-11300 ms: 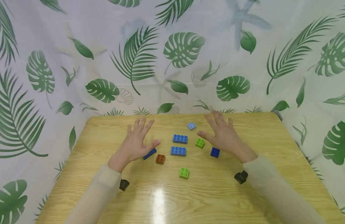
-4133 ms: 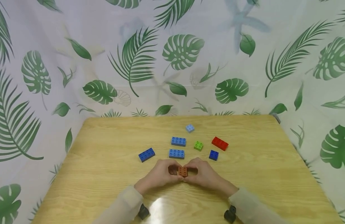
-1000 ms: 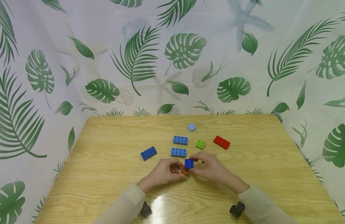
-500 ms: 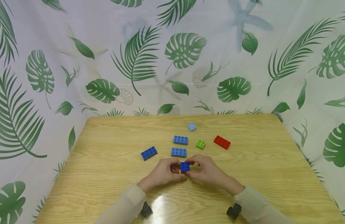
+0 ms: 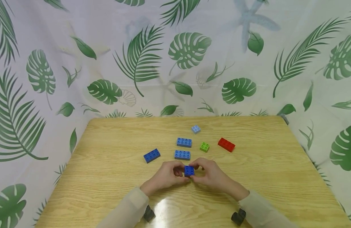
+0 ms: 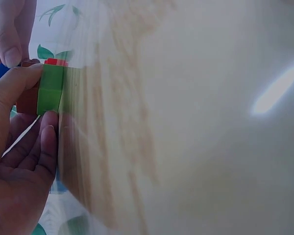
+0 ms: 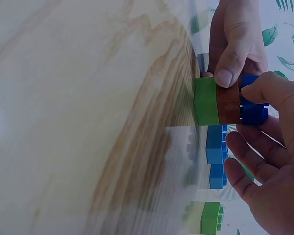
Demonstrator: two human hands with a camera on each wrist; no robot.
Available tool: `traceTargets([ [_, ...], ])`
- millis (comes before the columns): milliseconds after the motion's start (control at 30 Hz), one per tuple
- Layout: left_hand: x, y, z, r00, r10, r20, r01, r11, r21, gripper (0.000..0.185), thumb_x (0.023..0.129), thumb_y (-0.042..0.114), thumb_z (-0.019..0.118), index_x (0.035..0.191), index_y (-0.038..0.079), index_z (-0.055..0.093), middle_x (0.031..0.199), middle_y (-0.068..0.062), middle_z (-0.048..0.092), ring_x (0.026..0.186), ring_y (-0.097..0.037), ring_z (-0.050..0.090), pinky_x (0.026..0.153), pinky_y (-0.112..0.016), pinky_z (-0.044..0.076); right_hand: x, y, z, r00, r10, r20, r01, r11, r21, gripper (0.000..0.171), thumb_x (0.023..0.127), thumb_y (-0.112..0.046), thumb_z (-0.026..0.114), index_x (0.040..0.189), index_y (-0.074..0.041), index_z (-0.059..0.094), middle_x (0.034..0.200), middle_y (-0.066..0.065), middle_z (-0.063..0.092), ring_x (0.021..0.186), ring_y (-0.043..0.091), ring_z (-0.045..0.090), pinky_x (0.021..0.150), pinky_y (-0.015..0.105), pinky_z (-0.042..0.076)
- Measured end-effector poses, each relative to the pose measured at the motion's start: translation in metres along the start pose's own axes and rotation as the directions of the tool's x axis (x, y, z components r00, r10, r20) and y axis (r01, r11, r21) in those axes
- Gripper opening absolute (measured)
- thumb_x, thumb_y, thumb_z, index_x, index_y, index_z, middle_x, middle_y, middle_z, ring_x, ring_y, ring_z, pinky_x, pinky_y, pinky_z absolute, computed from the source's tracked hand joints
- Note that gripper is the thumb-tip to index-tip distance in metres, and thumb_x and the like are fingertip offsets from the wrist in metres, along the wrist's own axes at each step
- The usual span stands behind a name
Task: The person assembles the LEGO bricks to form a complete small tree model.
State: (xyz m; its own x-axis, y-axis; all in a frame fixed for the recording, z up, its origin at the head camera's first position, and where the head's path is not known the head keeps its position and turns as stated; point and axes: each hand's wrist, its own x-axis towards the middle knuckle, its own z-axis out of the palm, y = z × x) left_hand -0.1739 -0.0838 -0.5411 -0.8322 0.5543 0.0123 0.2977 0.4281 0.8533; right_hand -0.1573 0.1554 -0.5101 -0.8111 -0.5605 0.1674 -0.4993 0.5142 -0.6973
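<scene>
A small stack stands on the wooden table [image 5: 107, 177]: a green brick [image 7: 206, 102] at the bottom, a brown brick [image 7: 228, 105] on it, and a dark blue brick [image 5: 189, 171] on top. My left hand [image 5: 172, 174] grips the stack from the left, its thumb and fingers on the green brick [image 6: 51, 90] and the brown brick [image 6: 27, 100]. My right hand [image 5: 203, 172] pinches the dark blue brick [image 7: 254, 110] from the right. In the head view the hands hide the lower bricks.
Loose bricks lie beyond the hands: a blue long brick [image 5: 152, 155] to the left, two more blue long bricks [image 5: 182, 154] [image 5: 184, 142], a small green brick [image 5: 204, 147], a red long brick [image 5: 226, 144] and a pale blue brick [image 5: 196, 129]. A leaf-print curtain surrounds the table.
The right hand carried the dark blue brick left and down; it now sits squarely on the brown brick. The left hand kept its hold on the stack.
</scene>
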Motion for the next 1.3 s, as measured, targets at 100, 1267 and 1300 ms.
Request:
traceTargets([
  [100, -0.0001, -0.0003, 0.0002, 1.000, 0.003, -0.004, -0.003, 1.000, 0.003, 0.022, 0.088, 0.029, 0.088, 0.104, 0.021, 0.075, 0.088, 0.006, 0.069, 0.076, -0.004, 0.061, 0.070, -0.022, 0.053, 0.0002, -0.0010, 0.0003, 1.000, -0.008, -0.007, 0.008, 1.000, -0.002, 0.031, 0.089, -0.011, 0.083, 0.118, -0.007, 0.072, 0.110, 0.003, 0.074, 0.097, 0.025, 0.068, 0.086, 0.039, 0.059],
  [1267, -0.0025, 0.0018, 0.0027, 0.999, 0.008, -0.037, -0.008, 1.000, -0.004, 0.025, 0.087, 0.025, 0.089, 0.106, 0.016, 0.075, 0.089, 0.001, 0.071, 0.076, -0.002, 0.060, 0.070, -0.020, 0.052, 0.0012, 0.0008, 0.0010, 0.999, -0.031, 0.025, 0.031, 0.999, -0.007, 0.031, 0.091, -0.008, 0.081, 0.120, -0.007, 0.070, 0.112, 0.004, 0.074, 0.099, 0.025, 0.070, 0.086, 0.040, 0.060],
  [1300, -0.0025, 0.0021, 0.0027, 0.999, 0.011, -0.038, -0.012, 1.000, -0.004, 0.025, 0.087, 0.025, 0.089, 0.106, 0.016, 0.075, 0.089, 0.000, 0.071, 0.076, -0.002, 0.060, 0.070, -0.020, 0.052, 0.0010, 0.0018, 0.0018, 0.999, -0.033, 0.020, 0.033, 0.999, 0.002, 0.032, 0.091, -0.007, 0.081, 0.121, -0.007, 0.070, 0.112, 0.004, 0.074, 0.099, 0.024, 0.070, 0.086, 0.039, 0.060],
])
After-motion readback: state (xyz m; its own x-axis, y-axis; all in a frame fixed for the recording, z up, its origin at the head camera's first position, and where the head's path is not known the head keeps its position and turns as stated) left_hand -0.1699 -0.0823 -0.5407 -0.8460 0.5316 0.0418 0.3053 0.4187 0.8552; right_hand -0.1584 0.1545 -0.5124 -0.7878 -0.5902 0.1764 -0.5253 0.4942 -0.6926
